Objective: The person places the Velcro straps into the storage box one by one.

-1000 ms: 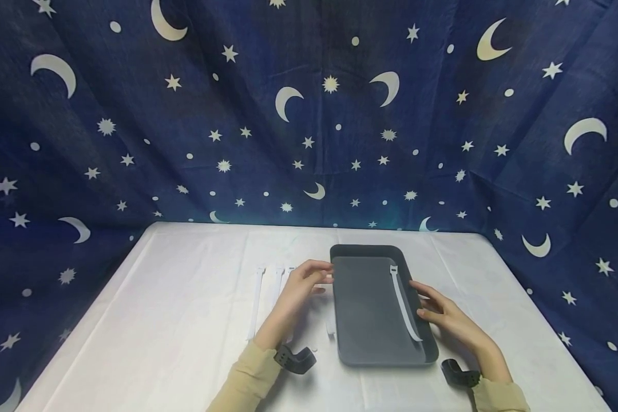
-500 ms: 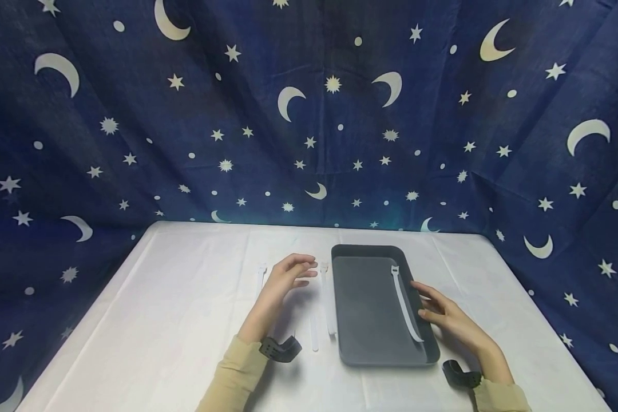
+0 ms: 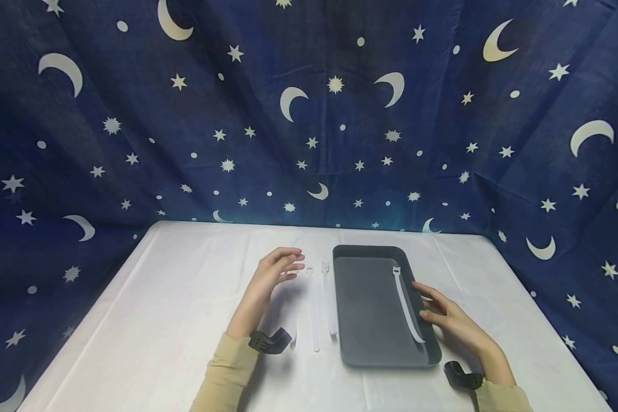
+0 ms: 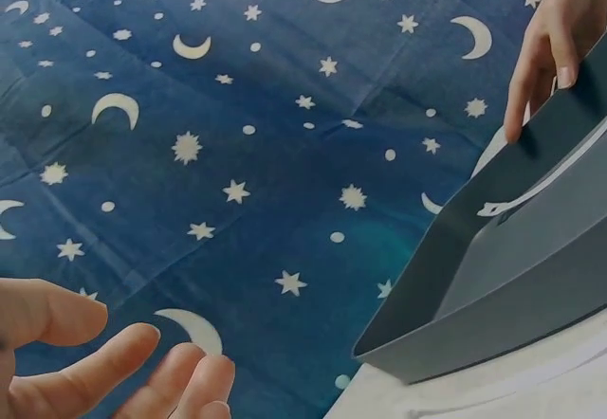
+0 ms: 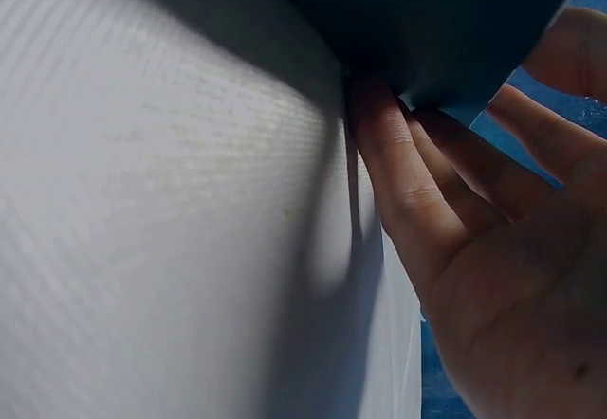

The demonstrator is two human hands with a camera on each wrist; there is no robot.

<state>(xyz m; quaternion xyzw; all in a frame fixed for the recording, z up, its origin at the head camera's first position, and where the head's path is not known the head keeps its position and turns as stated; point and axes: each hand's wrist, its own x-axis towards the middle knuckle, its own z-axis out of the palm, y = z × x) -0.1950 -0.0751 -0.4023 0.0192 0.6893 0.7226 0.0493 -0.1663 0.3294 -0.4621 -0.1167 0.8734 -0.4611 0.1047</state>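
Here, right hand [image 3: 445, 316] touching tray [image 3: 371, 343] rim, left hand [image 3: 273, 274] just beside strips [image 3: 315, 309].

The left hand [image 4: 85, 362] shows relaxed fingers holding nothing, before a blue cloth [image 4: 237, 135] with moons and stars. At right, the right hand [image 4: 555, 30] touches the dark tray [image 4: 493, 286], which holds a white strap [image 4: 541, 191].

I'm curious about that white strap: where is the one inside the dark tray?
In the head view, the white strap lies along the right side of the dark tray, beside the right hand at the rim.
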